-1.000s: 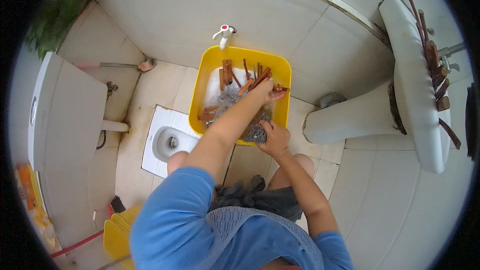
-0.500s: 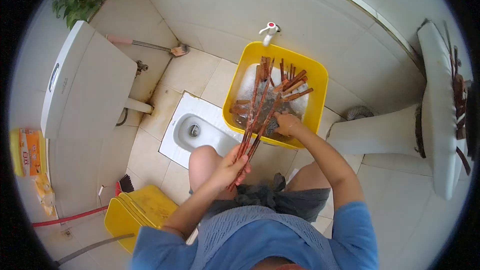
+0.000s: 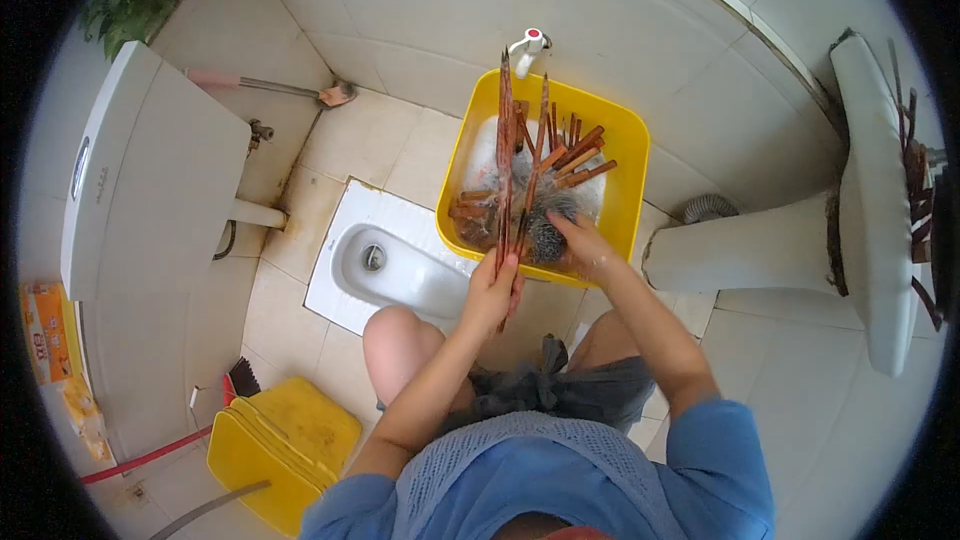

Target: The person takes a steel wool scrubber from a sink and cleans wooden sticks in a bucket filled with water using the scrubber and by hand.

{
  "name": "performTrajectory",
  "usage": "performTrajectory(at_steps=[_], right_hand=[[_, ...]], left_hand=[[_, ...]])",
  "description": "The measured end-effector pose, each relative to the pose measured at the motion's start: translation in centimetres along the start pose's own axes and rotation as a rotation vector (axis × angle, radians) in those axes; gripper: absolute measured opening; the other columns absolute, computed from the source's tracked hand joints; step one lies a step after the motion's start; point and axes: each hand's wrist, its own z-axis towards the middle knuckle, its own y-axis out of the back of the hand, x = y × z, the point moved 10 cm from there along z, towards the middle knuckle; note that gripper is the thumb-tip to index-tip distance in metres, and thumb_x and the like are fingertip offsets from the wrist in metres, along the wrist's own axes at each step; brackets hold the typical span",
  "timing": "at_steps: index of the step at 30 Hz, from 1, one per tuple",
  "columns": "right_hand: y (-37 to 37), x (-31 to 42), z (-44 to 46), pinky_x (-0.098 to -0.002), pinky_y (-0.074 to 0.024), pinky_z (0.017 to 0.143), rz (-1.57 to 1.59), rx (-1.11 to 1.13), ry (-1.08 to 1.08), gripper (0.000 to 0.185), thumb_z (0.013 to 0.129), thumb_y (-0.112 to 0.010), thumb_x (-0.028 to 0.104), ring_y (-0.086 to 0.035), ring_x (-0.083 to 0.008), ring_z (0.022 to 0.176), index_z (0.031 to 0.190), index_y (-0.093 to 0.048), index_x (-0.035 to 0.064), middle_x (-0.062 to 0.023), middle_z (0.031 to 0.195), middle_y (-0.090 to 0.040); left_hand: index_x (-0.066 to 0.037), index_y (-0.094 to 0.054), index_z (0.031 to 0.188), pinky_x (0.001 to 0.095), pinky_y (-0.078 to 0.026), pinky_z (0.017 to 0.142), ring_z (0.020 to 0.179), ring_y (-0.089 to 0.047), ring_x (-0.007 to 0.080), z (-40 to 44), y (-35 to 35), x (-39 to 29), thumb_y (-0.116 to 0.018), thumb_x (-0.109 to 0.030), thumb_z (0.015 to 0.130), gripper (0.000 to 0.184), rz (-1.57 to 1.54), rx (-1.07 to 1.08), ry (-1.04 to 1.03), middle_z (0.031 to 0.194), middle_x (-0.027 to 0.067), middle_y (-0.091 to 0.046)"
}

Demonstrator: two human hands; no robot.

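My left hand (image 3: 491, 292) is closed around the lower ends of a bundle of long reddish-brown sticks (image 3: 504, 155), which fan out and point away from me over the yellow tub (image 3: 633, 155). Just to the right, my right hand (image 3: 584, 246) grips a grey metal-wool scrubber (image 3: 548, 236) beside the sticks, near the tub's front rim. Soapy, dirty water fills the tub. Shorter brown sticks (image 3: 583, 161) lean inside it against the far and right sides. Part of the scrubber is covered by my fingers.
A white tap (image 3: 528, 48) juts from the wall above the tub. The squat toilet (image 3: 385, 265) lies to the left, near a white cistern or basin (image 3: 160, 180). Yellow bins (image 3: 285, 440) stand lower left. A pedestal basin (image 3: 750, 252) is at right.
My left hand has moved up and right, and the held sticks now stand more upright in view, reaching farther over the tub. My right hand has shifted slightly, showing more of the scrubber.
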Motion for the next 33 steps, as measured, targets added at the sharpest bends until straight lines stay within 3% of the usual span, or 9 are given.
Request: performTrajectory(at_steps=[1, 5, 14, 16, 21, 23, 27, 30, 33], right_hand=[[-0.8, 0.9, -1.7, -0.0309, -0.0385, 0.089, 0.414, 0.028, 0.062, 0.049, 0.081, -0.058, 0.024, -0.052, -0.022, 0.102, 0.119, -0.043, -0.0043, -0.0146, 0.114, -0.052], [-2.3, 5.7, -5.2, -0.029, -0.0414, 0.082, 0.064, -0.196, 0.604, 0.038, 0.081, -0.056, 0.015, -0.054, -0.0207, 0.094, 0.113, -0.046, -0.0027, -0.0128, 0.104, -0.056], [0.7, 7.5, 2.3, -0.0352, -0.0417, 0.079, 0.19, -0.465, 0.115, 0.049, 0.075, -0.063, 0.025, -0.055, -0.0245, 0.091, 0.108, -0.048, -0.0089, -0.0164, 0.1, -0.057], [0.0, 6.4, 2.5, -0.0349, -0.0417, 0.079, 0.111, -0.439, 0.141, 0.049, 0.075, -0.063, 0.025, -0.055, -0.0245, 0.092, 0.107, -0.049, -0.009, -0.0161, 0.098, -0.057], [-3.2, 4.3, 5.6, -0.0329, -0.0414, 0.083, 0.311, -0.219, 0.189, 0.049, 0.075, -0.065, 0.018, -0.055, -0.0217, 0.094, 0.113, -0.048, -0.007, -0.0149, 0.099, -0.059], [-2.9, 10.0, 0.7, -0.0343, -0.0378, 0.088, 0.215, -0.216, 0.148, 0.055, 0.076, -0.063, 0.019, -0.048, -0.0262, 0.105, 0.12, -0.04, -0.0063, -0.019, 0.117, -0.049], [0.8, 14.0, 4.3, -0.0323, -0.0486, 0.062, 0.221, -0.402, 0.353, 0.033, 0.078, -0.058, 0.013, -0.059, -0.0216, 0.074, 0.103, -0.052, -0.0082, -0.0149, 0.091, -0.06], [6.6, 12.2, 14.2, -0.0303, -0.049, 0.059, 0.306, -0.341, 0.372, 0.028, 0.079, -0.057, 0.014, -0.06, -0.0198, 0.065, 0.098, -0.055, -0.006, -0.0115, 0.086, -0.062], [2.8, 10.2, 10.4, -0.0368, -0.0483, 0.068, -0.666, -0.156, 0.402, 0.041, 0.078, -0.059, 0.021, -0.06, -0.029, 0.08, 0.107, -0.048, -0.0063, -0.0182, 0.094, -0.06]], left_hand=[[-0.006, -0.046, 0.099, 0.023, -0.031, 0.035, 0.038, -0.037, 0.0085, 1.1, 0.0, -0.2, -0.04, -0.025, 0.093, 0.021, 0.064, -0.02, -0.048, 0.057, 0.0, -0.043], [-0.005, -0.043, 0.079, 0.0248, -0.03, 0.036, 0.038, -0.038, 0.0093, 3.5, 0.6, -1.3, -0.039, -0.024, 0.092, 0.024, 0.445, -0.148, -0.348, 0.05, 0.0002, -0.041], [-0.005, -0.044, 0.072, 0.0242, -0.031, 0.038, 0.04, -0.038, 0.0081, -2.7, 1.9, 2.2, -0.039, -0.028, 0.092, 0.031, 0.546, -0.096, -0.17, 0.049, -0.0018, -0.039], [0.001, -0.048, 0.074, 0.0355, -0.036, 0.047, 0.047, -0.045, 0.021, -1.7, 2.1, -0.6, -0.041, -0.028, 0.091, 0.035, 0.646, -0.137, -0.072, 0.051, 0.0114, -0.046], [-0.005, -0.044, 0.073, 0.0253, -0.033, 0.037, 0.039, -0.04, 0.0092, -0.8, 0.8, -4.3, -0.041, -0.029, 0.092, 0.03, 1.02, -0.167, -0.655, 0.048, -0.001, -0.041], [-0.004, -0.044, 0.075, 0.0252, -0.033, 0.037, 0.038, -0.04, 0.0092, -1.4, 2.8, -1.9, -0.04, -0.028, 0.092, 0.029, 0.811, -0.109, -0.375, 0.049, -0.0003, -0.041], [0.0, -0.049, 0.078, 0.0325, -0.037, 0.046, 0.048, -0.047, 0.0169, -7.8, 3.7, -0.7, -0.043, -0.023, 0.091, 0.027, 0.603, -0.099, -0.005, 0.054, 0.0065, -0.046], [-0.002, -0.047, 0.077, 0.0266, -0.034, 0.041, 0.044, -0.042, 0.011, -12.0, 3.8, -0.9, -0.04, -0.022, 0.092, 0.026, 0.804, -0.031, -0.293, 0.053, 0.0012, -0.042], [-0.006, -0.044, 0.077, 0.0217, -0.031, 0.038, 0.043, -0.038, 0.0073, -11.4, 5.8, 1.6, -0.039, -0.024, 0.093, 0.025, 0.285, -0.049, 0.16, 0.053, -0.0016, -0.04]])
